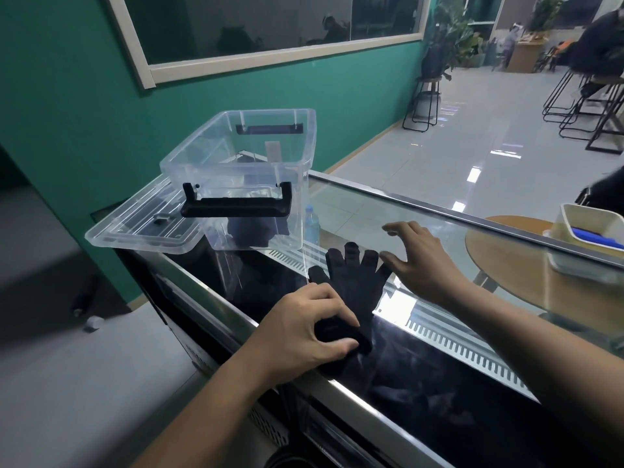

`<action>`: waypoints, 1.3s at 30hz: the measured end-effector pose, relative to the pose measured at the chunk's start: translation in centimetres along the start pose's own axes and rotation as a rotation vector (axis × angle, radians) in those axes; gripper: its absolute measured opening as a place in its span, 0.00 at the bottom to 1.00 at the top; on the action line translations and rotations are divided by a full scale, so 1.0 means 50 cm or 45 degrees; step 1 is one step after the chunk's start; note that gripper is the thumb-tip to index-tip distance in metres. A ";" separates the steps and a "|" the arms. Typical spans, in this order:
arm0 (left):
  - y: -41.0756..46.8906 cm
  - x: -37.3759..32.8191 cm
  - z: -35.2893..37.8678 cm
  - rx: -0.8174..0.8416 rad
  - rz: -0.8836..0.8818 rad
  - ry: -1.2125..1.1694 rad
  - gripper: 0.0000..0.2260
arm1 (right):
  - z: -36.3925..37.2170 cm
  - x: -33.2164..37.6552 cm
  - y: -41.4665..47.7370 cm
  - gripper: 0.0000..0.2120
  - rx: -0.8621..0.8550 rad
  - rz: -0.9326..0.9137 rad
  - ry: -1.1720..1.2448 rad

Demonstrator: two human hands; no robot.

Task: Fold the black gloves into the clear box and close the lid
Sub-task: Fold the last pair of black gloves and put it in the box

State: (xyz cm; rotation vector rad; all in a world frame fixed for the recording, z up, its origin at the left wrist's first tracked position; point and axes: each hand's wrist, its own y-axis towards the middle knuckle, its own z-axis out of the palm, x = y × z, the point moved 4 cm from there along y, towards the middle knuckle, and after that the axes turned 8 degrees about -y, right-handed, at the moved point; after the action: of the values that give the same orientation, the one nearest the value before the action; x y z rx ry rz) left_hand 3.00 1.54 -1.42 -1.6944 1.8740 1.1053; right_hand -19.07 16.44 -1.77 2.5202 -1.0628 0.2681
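Note:
A black glove (354, 282) lies flat on the glass counter top, fingers pointing away from me. My left hand (304, 329) pinches its cuff end, which is curled up under my fingers. Just right of the glove's fingertips, my right hand (418, 261) hovers with its fingers spread and nothing in it. The clear box (236, 157) with black clip handles stands open at the back left. A dark bundle (250, 231), seemingly another glove, shows through its front wall. The clear lid (141, 221) lies flat to the box's left, partly under it.
The glass counter (422, 211) has a metal rail along its far edge. Beyond the glass, a round wooden table (506, 251) carries a cream tray (591, 228) with something blue inside. Stools and plants stand on the tiled floor behind. A green wall runs along the left.

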 end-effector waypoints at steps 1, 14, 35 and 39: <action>0.000 0.001 -0.001 -0.006 -0.003 -0.011 0.09 | -0.003 0.000 -0.001 0.21 -0.042 -0.019 0.021; 0.006 0.031 -0.012 -0.296 -0.091 -0.036 0.05 | -0.027 0.166 -0.110 0.13 0.233 -0.814 0.270; 0.005 0.029 -0.027 -0.454 -0.280 -0.171 0.06 | 0.009 0.122 -0.085 0.15 0.040 -0.467 0.463; 0.004 0.030 -0.031 -0.528 -0.304 -0.195 0.03 | 0.013 0.120 -0.081 0.10 0.003 -0.389 0.454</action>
State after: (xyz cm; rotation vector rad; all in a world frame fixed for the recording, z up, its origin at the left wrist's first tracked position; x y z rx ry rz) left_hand 2.86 -0.62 -1.53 -1.9229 1.3721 1.5473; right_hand -11.95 14.86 -1.57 2.4660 -0.5338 0.6003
